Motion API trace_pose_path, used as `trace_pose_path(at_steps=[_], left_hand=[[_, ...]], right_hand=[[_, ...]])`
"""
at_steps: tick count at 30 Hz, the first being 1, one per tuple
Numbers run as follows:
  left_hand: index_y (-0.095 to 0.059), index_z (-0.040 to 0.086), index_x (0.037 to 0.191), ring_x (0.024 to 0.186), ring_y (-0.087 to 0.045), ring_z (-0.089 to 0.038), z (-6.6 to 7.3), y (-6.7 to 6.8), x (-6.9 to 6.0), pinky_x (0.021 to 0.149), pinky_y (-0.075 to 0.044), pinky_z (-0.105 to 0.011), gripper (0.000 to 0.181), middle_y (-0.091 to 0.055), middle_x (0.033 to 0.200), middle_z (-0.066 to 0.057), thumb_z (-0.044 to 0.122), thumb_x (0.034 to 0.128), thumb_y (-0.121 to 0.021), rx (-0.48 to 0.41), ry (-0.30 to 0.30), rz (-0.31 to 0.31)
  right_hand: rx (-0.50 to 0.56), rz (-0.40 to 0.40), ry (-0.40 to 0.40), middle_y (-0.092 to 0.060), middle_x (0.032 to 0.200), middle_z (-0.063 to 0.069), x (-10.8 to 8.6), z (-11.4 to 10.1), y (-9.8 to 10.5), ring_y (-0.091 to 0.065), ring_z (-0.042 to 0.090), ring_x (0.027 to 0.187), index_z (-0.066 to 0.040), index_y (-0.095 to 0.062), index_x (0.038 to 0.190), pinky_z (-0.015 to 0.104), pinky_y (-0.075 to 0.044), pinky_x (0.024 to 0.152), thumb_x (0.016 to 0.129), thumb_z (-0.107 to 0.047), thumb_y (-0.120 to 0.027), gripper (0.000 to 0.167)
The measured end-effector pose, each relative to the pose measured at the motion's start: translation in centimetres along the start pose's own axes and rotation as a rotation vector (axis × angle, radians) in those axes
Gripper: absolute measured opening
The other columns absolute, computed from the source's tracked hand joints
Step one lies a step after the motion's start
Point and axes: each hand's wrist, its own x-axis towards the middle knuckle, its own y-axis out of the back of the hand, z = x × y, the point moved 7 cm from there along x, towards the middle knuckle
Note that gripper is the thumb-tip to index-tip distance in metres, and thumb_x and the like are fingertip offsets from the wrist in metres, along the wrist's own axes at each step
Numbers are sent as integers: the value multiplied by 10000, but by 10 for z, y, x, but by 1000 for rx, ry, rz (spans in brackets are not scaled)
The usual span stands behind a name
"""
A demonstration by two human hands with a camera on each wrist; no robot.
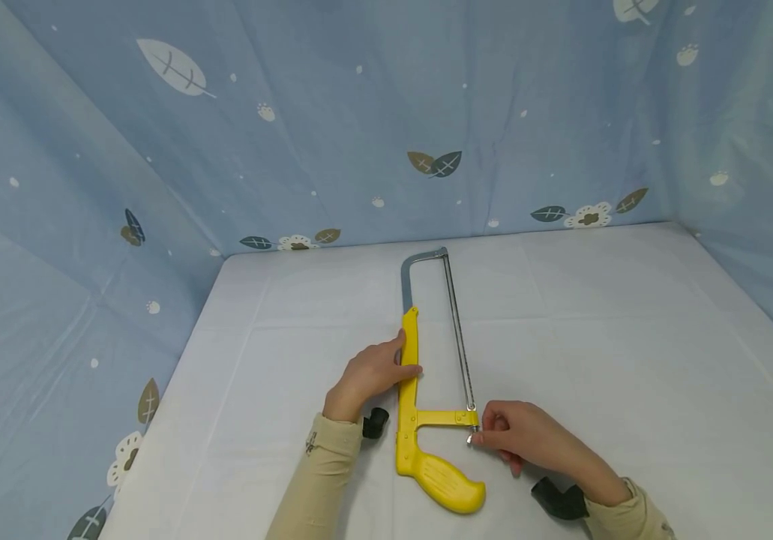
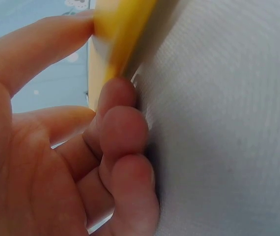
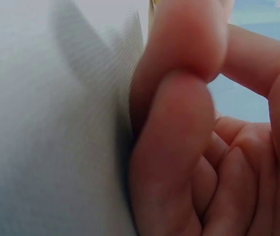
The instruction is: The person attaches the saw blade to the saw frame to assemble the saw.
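Observation:
A hacksaw (image 1: pixel 408 442) with a yellow frame and grip lies flat on the white-covered table, its grey bow pointing away from me. My left hand (image 1: pixel 371 369) holds the yellow frame bar between thumb and fingers; the left wrist view shows that yellow bar (image 2: pixel 125 42) at the fingertips. On the saw's right side runs the thin blade (image 1: pixel 458 330), ending at a small silver wing nut (image 1: pixel 470 439) below the yellow crosspiece. My right hand (image 1: pixel 528 433) pinches this nut at its thumb and curled forefinger. In the right wrist view, the fingers (image 3: pixel 172 147) mostly hide the nut.
White cloth covers the table (image 1: pixel 602 322). Blue leaf-patterned curtains (image 1: pixel 359 112) hang behind it and along both sides. A black wrist device (image 1: pixel 376 424) sits at the left wrist, another black device (image 1: pixel 558 500) at the right.

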Motion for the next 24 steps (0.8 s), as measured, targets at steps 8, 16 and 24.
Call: trace_pose_path(at_steps=[8,16,24], left_hand=[[-224,170,1427,1184,-417,-223,-1,0,1,909,-355,-405,767,-408,1357,-54,472,817,-578,8,4,3],[-224,171,1427,1179,-421,-219,-1,0,1,902,-360,-402,769,-410,1356,-52,475,816,-578,11,1,7],[-232,167,1426,1177,-424,-221,0,0,0,902,-362,-398,764,-412,1354,-56,471,817,-579,5,2,4]], right_hand=[[-46,-2,-5,-466,465,-34,-1,-3,0,-504,166,381,-141,-555,733,247,-344,395,802,-462,-599,331],[-127,10,3,-466,438,-43,-2,-5,0,-495,155,381,-175,-578,717,240,-338,424,807,-498,-571,335],[-197,28,-14,-446,413,-61,-2,-8,-1,-459,130,370,-194,-567,687,240,-318,427,787,-553,-555,373]])
